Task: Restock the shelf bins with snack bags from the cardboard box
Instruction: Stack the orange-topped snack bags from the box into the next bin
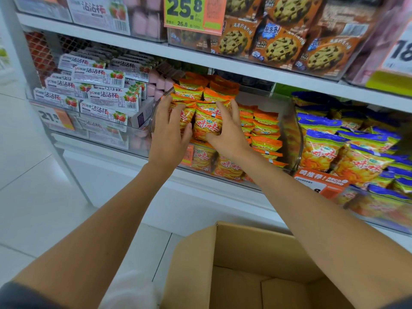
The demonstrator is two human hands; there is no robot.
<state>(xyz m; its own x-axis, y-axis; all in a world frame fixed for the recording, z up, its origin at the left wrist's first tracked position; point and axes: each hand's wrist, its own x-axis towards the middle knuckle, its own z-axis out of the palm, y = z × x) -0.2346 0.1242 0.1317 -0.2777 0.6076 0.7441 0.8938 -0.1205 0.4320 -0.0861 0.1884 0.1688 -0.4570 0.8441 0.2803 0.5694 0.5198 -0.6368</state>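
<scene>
Orange snack bags (265,130) fill a clear shelf bin (298,139) on the middle shelf. My left hand (169,132) lies with spread, fairly straight fingers against the bags at the bin's left side. My right hand (227,130) presses on the stack just to the right, fingers reaching over the bag tops. One orange bag (207,123) stands upright between the two hands. The open cardboard box (245,250) sits on the floor below my arms, and only its brown bottom shows.
Blue-and-yellow snack bags (347,150) fill the bin to the right. White strawberry-print boxes (98,94) are stacked in the bin to the left. Cookie packs (281,45) sit on the shelf above, whose edge (223,61) overhangs the bins. White tiled floor (33,175) lies at left.
</scene>
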